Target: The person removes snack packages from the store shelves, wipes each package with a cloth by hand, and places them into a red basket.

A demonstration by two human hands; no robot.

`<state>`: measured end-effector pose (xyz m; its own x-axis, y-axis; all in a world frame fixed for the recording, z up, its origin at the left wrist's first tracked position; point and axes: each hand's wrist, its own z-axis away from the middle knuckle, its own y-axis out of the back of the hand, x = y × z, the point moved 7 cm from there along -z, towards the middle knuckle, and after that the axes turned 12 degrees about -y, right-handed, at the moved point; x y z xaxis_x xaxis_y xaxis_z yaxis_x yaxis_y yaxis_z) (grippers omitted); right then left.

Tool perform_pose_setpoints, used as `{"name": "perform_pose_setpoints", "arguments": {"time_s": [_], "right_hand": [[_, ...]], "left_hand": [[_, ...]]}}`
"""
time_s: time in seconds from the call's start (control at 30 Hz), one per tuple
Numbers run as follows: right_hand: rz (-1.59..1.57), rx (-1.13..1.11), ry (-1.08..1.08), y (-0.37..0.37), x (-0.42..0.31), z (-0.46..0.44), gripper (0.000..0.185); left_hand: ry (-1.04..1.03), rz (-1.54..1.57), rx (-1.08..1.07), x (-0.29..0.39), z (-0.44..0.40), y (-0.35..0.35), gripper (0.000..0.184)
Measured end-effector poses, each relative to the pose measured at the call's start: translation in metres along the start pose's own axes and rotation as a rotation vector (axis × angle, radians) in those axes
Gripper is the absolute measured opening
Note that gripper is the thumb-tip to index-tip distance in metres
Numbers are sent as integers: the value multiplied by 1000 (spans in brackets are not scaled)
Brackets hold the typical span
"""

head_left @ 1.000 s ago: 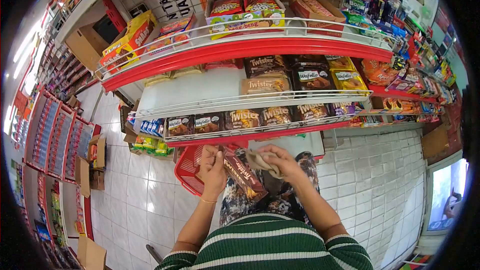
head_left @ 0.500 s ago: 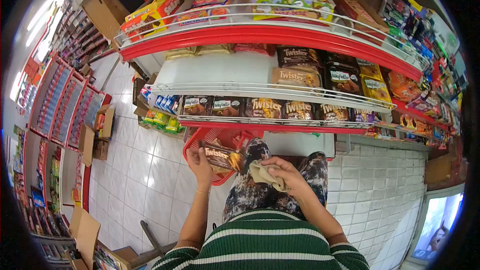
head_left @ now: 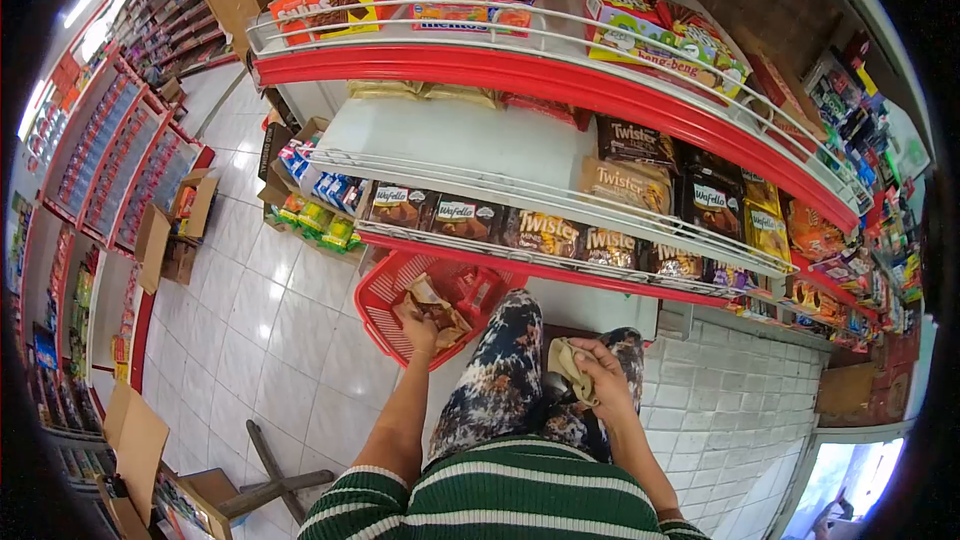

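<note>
My left hand (head_left: 418, 328) reaches into the red basket (head_left: 375, 302) on the floor, its fingers closed at a brown and cream snack packet (head_left: 440, 312); whether it grips the packet is hard to tell. Red packets (head_left: 480, 292) lie beside it in the basket. My right hand (head_left: 603, 372) holds a crumpled beige cloth (head_left: 570, 370) above my right thigh.
Ahead is a shelf with a red front edge (head_left: 500, 62), a wire rail and snack boxes. Below it, Wafello packs (head_left: 470, 217) and Twister packs (head_left: 545, 232) stand in a row. Cartons (head_left: 150, 245) and a wooden cross-shaped stand (head_left: 275, 480) are at the left.
My left hand has lowered the dark Twister pack into the basket area, where that pack is no longer clearly seen. My right hand keeps the cloth. The view has shifted left.
</note>
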<state>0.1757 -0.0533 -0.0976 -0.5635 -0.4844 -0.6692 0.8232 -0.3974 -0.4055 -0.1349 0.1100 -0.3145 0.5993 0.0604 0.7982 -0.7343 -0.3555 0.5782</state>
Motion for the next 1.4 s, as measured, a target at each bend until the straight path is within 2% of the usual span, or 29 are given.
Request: {"name": "perform_pose_setpoints", "arguments": {"time_s": [0.07,0.1,0.13,0.2,0.23,0.27,0.33,0.4,0.47,0.5,0.53,0.6,0.63,0.7,0.77,0.83,0.87,0.9,0.93,1.0,1.03,1.1,1.13,1.2,1.23,1.27,1.33,1.37,1.4], "right_hand": [[49,27,-2,-2,-2,4,22],[65,51,-3,-1,-2,4,22],[70,56,-3,-1,-2,5,22],[93,93,-34,2,-2,7,22],[107,104,-15,4,-3,7,21],[107,109,-13,7,-2,6,21],[112,75,-17,11,0,2,21],[130,89,34,11,-4,0,21],[217,89,10,10,-2,-2,22],[226,68,35,9,-2,-4,22],[217,72,44,9,0,-8,22],[214,32,31,5,4,-14,23],[228,16,25,1,2,-14,23],[250,-7,74,-7,-5,-10,23],[302,-38,162,-11,-12,-8,23],[316,-39,178,-12,-16,-2,23],[331,-37,181,-11,-19,1,23],[336,-42,175,-8,-20,4,22],[336,-41,197,-5,-22,8,22],[306,-17,223,5,-25,15,22],[297,-4,234,13,-24,16,22],[261,28,226,29,-24,22,23],[226,59,198,37,-23,25,23],[148,55,236,48,-25,31,23],[108,75,223,57,-22,31,23],[69,93,207,65,-21,31,24],[47,100,205,72,-25,36,24],[-29,94,199,74,-28,38,24],[-105,87,194,76,-31,40,24]], "left_hand": [[96,-67,-47,-15,5,-28,18],[124,196,-51,47,6,-6,21],[128,201,-54,42,7,-14,21],[319,45,-169,-6,11,-52,19],[375,-49,-375,-53,10,-88,23],[374,-46,-379,-47,14,-85,23],[-46,-70,-337,18,10,-60,19],[-137,1,-311,78,10,-39,15],[-243,301,-348,118,14,-35,16],[-364,367,-323,172,17,-13,13],[-376,369,-329,208,19,0,13],[-463,593,-310,275,17,23,7],[-475,595,-310,304,10,34,7],[-895,561,-141,378,3,69,5],[-971,541,-100,426,-11,74,3],[-1042,461,-127,457,-34,48,6],[-928,359,-228,470,-47,32,11],[-970,228,-208,477,-60,14,15],[-988,236,-199,479,-74,-6,15],[-1045,-54,-337,483,-93,-55,19],[-1062,-48,-328,491,-97,-61,19],[-776,193,-769,495,-98,-90,26],[-793,194,-767,502,-96,-89,26],[-439,373,-848,493,-90,-88,27],[-356,408,-879,500,-81,-77,28],[-367,405,-883,497,-84,-85,28],[-192,728,-894,486,-92,-100,25],[-196,725,-897,482,-92,-100,25],[-148,929,-885,487,-89,-89,23]]}}
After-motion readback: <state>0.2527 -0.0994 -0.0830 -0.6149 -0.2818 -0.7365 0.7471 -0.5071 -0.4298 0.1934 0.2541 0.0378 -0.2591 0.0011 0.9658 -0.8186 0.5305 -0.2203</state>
